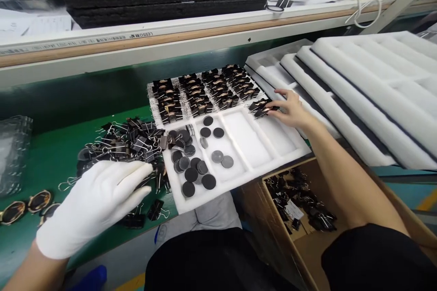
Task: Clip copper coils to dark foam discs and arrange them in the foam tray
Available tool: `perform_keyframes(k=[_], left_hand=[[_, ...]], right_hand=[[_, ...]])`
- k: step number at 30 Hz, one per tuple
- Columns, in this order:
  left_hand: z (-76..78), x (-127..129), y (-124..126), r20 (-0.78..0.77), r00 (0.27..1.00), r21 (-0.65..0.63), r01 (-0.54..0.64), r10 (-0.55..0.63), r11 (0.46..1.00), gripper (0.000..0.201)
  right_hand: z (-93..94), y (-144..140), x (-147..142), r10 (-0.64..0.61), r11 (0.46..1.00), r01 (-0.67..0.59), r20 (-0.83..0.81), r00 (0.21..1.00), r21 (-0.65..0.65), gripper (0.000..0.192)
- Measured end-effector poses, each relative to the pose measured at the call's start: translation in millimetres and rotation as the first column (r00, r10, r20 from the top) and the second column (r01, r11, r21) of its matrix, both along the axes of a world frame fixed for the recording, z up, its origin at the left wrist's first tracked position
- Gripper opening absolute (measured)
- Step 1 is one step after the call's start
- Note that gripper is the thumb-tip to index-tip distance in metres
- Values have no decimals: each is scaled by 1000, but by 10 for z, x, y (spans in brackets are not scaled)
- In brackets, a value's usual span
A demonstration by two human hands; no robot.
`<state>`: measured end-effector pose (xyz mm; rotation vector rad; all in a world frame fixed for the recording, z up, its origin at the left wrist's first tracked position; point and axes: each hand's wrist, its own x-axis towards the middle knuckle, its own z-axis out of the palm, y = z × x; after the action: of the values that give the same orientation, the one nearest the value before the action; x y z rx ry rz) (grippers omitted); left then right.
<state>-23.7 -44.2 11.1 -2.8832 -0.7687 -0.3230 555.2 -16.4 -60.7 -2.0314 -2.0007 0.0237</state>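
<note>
At the right side of the white foam tray [247, 141], touching black binder clips [258, 108] with bare right hand [290, 110], whether pinching, cannot tell; left of the tray, with white-gloved left hand [102, 195], fingers loosely parted, beside tangled wire-handled clip heap [138, 143]; within near-left compartments, smooth round discs [191, 174].

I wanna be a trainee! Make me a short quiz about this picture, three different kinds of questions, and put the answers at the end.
1. Fill in the blank: the right hand touches black binder ____.
2. True or false: that hand wears a white glove.
3. In the white tray, what lies in the leftmost near compartment?
A) spoons
B) round discs
C) pencils

Key:
1. clips
2. False; the white glove is on the left hand.
3. B
</note>
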Motion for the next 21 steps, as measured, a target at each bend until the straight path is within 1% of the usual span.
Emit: perform_keyframes(k=[2,4,6,8,10,12,13,14,15,16,17,18,19,21], left_hand=[[-14,-31,-13,-16,1000,-14,-13,13,1000,25],[-41,-69,-22,-25,999,-18,-30,30,999,25],[-69,-120,-32,-21,998,-28,-51,51,998,25],[-93,-194,-49,-11,996,-33,-89,89,995,27],[-110,-301,-79,27,990,-22,-141,141,990,30],[-114,-431,-124,77,974,8,-216,214,976,33],[-109,-498,-152,99,960,18,-266,263,964,34],[-98,-561,-182,123,938,26,-329,323,944,33],[-81,-619,-212,148,907,26,-403,395,915,31],[-59,-672,-242,181,864,12,-479,470,878,28],[-33,-720,-269,227,807,-18,-556,545,831,26],[-6,-768,-292,287,736,-58,-626,614,778,25],[19,-818,-313,354,652,-104,-685,671,721,26],[55,-946,-350,437,481,-212,-766,760,607,31]], right_hand=[[-48,-3,17,39,999,-39,-13,999,25,29],[-59,-7,32,60,998,-59,-16,998,32,29],[-21,-27,10,61,998,-61,-7,998,35,28],[62,-85,-95,48,998,-50,33,998,40,27],[164,-195,-315,24,996,-33,103,994,89,28],[234,-348,-640,3,975,-39,163,987,218,29],[242,-433,-823,44,965,-86,168,985,248,29],[227,-519,-1006,142,956,-175,152,978,234,28],[189,-601,-1178,315,931,-330,114,942,158,27],[132,-673,-1333,445,889,-450,71,893,83,29],[62,-732,-1464,516,855,-518,60,855,29,33],[-15,-776,-1570,554,833,-554,57,831,-19,36],[-92,-803,-1649,564,826,-563,52,824,-30,37],[-225,-817,-1732,557,830,-558,-8,830,-17,29]])
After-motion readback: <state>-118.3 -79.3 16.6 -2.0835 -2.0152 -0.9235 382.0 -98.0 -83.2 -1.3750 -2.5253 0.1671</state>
